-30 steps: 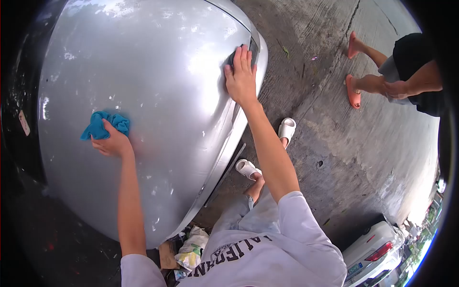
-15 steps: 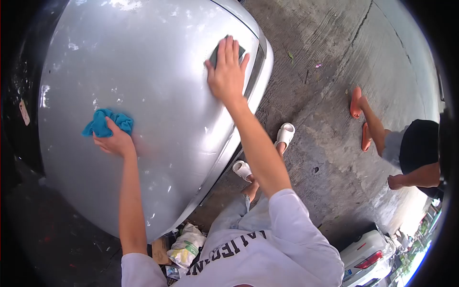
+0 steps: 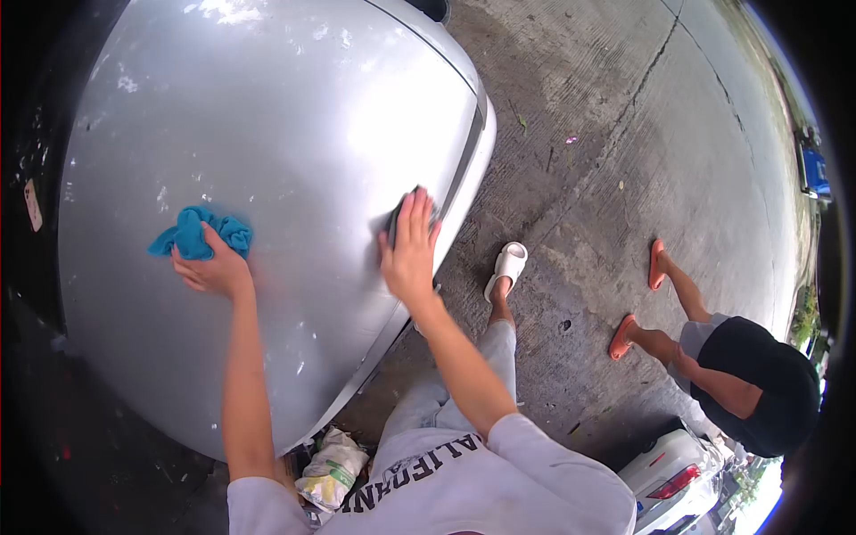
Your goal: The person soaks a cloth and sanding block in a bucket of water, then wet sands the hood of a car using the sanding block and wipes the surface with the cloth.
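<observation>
A silver car panel (image 3: 294, 152) fills the left half of the view. On its left part my left hand (image 3: 210, 267) grips a bunched blue cloth (image 3: 192, 234), fingers wrapped round its lower side. My right hand (image 3: 412, 254) lies on the panel near its right edge, palm down over a dark pad (image 3: 393, 223). Most of the pad is hidden beneath the fingers, which stretch along it. The cloth and the pad are well apart.
Another person (image 3: 758, 383) in a dark top and orange sandals (image 3: 622, 337) stands at the right on the concrete floor (image 3: 571, 205). A white car (image 3: 673, 477) is at the lower right. Plastic bags (image 3: 333, 468) lie below the panel's lower edge.
My right hand has moved with the pad down the panel, toward my body. My left hand stays nearly in place with the cloth. The other person has moved lower in view.
</observation>
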`<state>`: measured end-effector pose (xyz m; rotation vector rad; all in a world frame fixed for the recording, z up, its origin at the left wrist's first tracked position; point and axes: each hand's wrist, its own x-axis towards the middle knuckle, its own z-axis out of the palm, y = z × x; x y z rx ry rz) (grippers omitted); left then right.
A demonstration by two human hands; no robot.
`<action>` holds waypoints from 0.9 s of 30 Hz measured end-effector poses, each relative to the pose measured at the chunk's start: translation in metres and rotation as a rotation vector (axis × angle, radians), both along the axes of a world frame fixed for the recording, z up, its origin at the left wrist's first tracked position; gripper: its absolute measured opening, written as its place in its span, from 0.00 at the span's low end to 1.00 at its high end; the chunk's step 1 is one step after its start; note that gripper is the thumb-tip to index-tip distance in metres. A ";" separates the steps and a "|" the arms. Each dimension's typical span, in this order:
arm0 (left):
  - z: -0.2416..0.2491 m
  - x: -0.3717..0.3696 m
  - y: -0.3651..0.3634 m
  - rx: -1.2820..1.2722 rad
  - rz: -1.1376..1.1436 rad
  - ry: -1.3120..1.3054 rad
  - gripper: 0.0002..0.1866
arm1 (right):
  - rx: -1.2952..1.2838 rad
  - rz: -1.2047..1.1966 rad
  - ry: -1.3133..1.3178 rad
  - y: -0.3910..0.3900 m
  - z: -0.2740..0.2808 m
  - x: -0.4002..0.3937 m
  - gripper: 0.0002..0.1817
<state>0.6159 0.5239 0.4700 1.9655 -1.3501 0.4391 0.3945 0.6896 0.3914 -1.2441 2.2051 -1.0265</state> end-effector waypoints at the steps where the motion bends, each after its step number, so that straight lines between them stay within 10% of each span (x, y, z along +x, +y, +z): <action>1: 0.002 0.001 0.001 0.002 -0.006 -0.006 0.37 | 0.070 0.076 -0.094 0.032 0.001 0.032 0.44; 9: 0.014 0.001 -0.002 0.103 -0.076 -0.017 0.34 | -0.082 -0.222 0.009 -0.114 -0.007 -0.140 0.38; 14: 0.016 -0.006 0.003 0.041 -0.057 0.056 0.35 | 0.128 0.104 -0.192 0.038 0.001 0.018 0.46; 20: 0.016 -0.009 0.000 0.095 -0.017 0.015 0.35 | -0.127 -0.137 0.103 -0.142 -0.002 -0.169 0.39; 27: 0.044 -0.022 0.000 0.118 -0.555 -0.196 0.26 | -0.164 0.582 0.097 0.043 0.009 0.054 0.49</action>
